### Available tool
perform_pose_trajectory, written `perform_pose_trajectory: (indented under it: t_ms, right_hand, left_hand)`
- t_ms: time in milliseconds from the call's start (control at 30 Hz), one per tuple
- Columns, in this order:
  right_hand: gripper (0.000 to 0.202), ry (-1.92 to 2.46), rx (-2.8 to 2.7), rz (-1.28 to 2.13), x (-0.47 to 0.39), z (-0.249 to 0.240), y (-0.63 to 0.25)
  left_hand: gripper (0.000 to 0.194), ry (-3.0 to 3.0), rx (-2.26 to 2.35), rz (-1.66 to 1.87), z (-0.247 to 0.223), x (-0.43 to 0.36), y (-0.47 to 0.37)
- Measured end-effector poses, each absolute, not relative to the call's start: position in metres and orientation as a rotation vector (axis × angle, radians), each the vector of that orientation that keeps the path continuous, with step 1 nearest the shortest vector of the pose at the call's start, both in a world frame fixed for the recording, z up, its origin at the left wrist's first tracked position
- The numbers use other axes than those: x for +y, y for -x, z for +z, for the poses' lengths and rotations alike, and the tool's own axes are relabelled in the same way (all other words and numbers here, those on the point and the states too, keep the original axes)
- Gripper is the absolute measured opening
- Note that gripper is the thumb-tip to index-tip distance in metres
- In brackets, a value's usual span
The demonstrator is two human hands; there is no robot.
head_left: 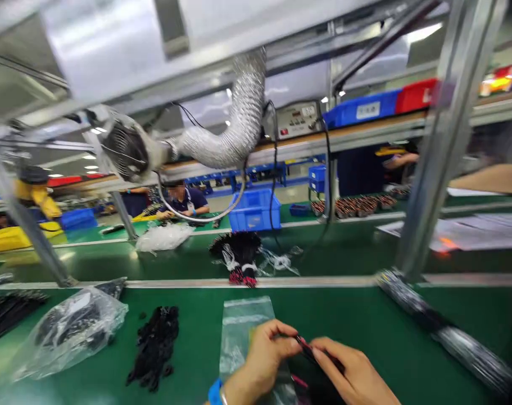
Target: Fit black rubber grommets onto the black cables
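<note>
Above the green bench top, my left hand [267,354], with a blue band at the wrist, pinches one end of a thin black-and-red wire [307,349]. My right hand [352,368] grips the same wire a little further along, fingers pressed together. Under my left hand lies a clear plastic bag [245,320]. More dark and pinkish-red strands [298,382] show below the hands, too blurred to make out. To the left is a loose pile of small black parts [154,343].
A clear bag of dark parts [76,318] lies at left. Bundled black wires with red ends [241,256] rest past the metal rail, near a blue bin [256,209]. A wrapped bundle [445,332] and a metal post [441,157] stand right. A person [182,199] sits opposite.
</note>
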State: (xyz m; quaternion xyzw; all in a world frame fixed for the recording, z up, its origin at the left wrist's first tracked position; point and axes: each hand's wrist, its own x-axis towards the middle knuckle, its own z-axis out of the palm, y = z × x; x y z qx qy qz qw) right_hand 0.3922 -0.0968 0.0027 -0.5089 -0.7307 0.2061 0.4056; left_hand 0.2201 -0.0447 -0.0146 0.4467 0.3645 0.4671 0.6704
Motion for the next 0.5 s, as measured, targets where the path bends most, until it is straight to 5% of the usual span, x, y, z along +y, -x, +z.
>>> perform_pose_trajectory:
  t_ms: [500]
  right_hand:
    - [0.023, 1.342, -1.888, 0.535, -0.102, 0.003, -0.401]
  left_hand:
    - [0.03, -1.128, 0.81, 0.984, -0.01, -0.04, -0.216]
